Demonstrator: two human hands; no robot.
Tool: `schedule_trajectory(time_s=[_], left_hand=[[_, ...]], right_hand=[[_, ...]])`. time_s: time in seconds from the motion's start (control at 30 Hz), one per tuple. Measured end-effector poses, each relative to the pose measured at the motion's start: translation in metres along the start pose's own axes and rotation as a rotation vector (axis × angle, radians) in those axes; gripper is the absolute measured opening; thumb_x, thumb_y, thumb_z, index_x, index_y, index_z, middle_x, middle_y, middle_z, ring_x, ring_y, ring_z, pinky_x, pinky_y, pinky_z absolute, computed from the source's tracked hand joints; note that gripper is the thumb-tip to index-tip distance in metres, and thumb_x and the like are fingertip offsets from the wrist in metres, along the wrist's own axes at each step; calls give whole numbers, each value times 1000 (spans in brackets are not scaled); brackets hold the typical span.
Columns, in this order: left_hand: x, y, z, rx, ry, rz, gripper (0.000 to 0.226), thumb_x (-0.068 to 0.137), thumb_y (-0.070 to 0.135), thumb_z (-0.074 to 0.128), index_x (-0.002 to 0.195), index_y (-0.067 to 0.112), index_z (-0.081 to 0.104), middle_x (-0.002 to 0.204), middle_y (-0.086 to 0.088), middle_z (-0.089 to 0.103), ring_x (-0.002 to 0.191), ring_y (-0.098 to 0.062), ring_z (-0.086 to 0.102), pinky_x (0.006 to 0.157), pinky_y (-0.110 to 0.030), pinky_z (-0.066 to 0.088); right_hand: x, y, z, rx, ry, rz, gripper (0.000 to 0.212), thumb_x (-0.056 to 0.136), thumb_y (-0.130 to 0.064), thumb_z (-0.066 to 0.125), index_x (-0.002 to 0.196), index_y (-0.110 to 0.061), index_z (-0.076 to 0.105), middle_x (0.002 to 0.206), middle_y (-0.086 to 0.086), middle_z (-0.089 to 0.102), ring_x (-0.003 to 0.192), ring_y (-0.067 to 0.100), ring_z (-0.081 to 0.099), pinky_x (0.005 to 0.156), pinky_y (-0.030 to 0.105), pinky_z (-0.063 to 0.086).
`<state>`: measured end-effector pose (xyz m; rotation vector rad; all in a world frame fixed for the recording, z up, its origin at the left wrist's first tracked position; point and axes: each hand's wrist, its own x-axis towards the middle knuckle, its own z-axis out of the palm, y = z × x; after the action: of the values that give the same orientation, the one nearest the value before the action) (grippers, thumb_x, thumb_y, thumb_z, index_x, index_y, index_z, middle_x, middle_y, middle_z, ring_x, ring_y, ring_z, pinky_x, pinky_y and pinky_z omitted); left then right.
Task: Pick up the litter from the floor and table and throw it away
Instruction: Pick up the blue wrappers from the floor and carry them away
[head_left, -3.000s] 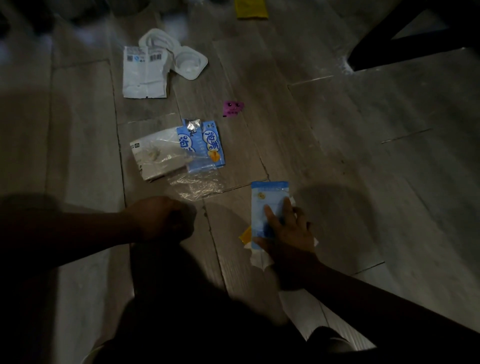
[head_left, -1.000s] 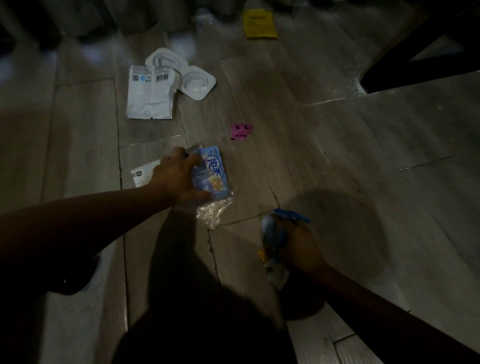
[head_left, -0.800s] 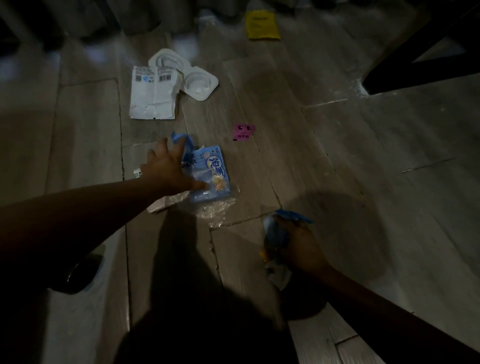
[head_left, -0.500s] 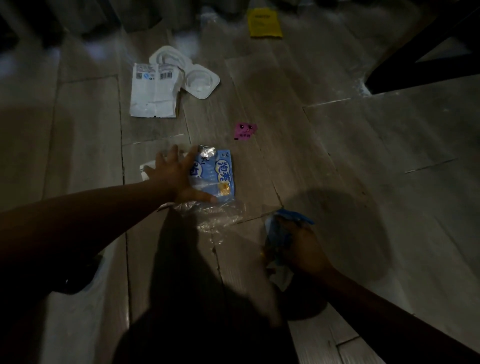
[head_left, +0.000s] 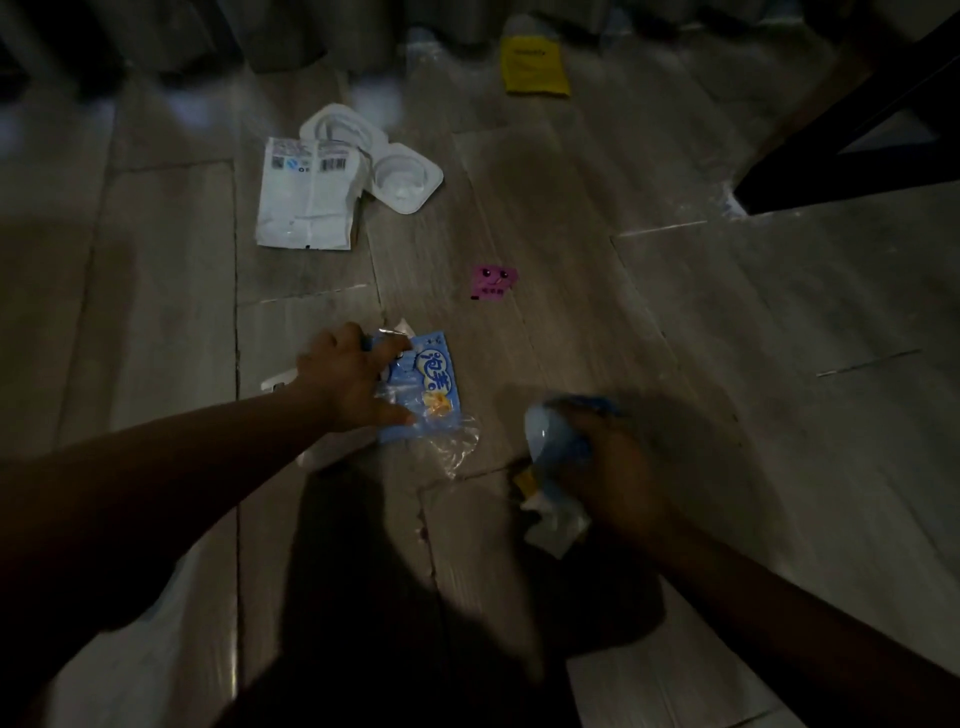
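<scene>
On the dim wooden floor my left hand (head_left: 345, 379) curls its fingers round the top of a blue snack wrapper (head_left: 434, 384), thumb stretched along its lower edge. Clear crinkled plastic (head_left: 452, 447) trails from under the wrapper. A white packet (head_left: 278, 382) lies mostly hidden beneath my left hand. My right hand (head_left: 608, 467) grips a crumpled bundle of blue and white wrappers (head_left: 550, 441) just above the floor. Farther off lie a white pouch (head_left: 306, 195), a white plastic tray (head_left: 400, 174), a small pink scrap (head_left: 493, 280) and a yellow packet (head_left: 532, 67).
A dark furniture leg (head_left: 852, 150) slants across the upper right corner. Grey upright shapes (head_left: 291, 31) line the far edge of the floor. My own shadow darkens the boards in the lower middle.
My left hand reached out from near my body to the blue wrapper, and its spread fingers have now curled round it. My right hand gathered its wrappers off the floor into a bundle.
</scene>
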<state>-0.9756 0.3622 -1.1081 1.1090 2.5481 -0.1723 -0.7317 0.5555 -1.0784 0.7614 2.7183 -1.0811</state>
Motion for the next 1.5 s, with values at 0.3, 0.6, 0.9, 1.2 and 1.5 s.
schedule_trajectory(time_s=[0.3,0.6,0.9,1.2,1.5], left_hand=[[2,4,5,-28,-23,-63,103,64,81,57,147,40,11,142,-13,22,125,-36,30,100,-46,37],[-2,9,5,-14,26,-71,100,63,78,61,145,43,15,141,-14,26,125,-35,33,100,-51,40],[-1,10,4,-59,-9,-108,100,63,78,60,144,49,10,144,-10,20,129,-34,29,101,-52,38],[1,10,1,-94,-25,-124,99,61,77,63,141,50,12,141,-10,24,126,-33,32,100,-51,39],[0,12,3,-155,-3,-113,99,59,73,67,141,46,18,136,-8,31,120,-28,41,95,-42,45]], right_hand=[[114,-53,-43,121,106,-70,68,77,-8,75,138,-12,46,140,8,47,127,22,46,102,29,38],[185,-58,-48,48,114,-147,68,76,-5,76,137,-6,47,137,12,49,126,25,47,105,33,41],[217,-46,-9,-142,64,-136,76,85,-19,68,149,-18,28,147,15,39,132,30,40,108,34,30],[221,-45,-6,-72,51,-117,73,86,-10,67,149,-14,29,148,16,38,132,28,41,109,29,32],[210,-47,-3,45,12,-43,63,92,1,54,147,-2,26,146,20,39,133,30,40,107,23,29]])
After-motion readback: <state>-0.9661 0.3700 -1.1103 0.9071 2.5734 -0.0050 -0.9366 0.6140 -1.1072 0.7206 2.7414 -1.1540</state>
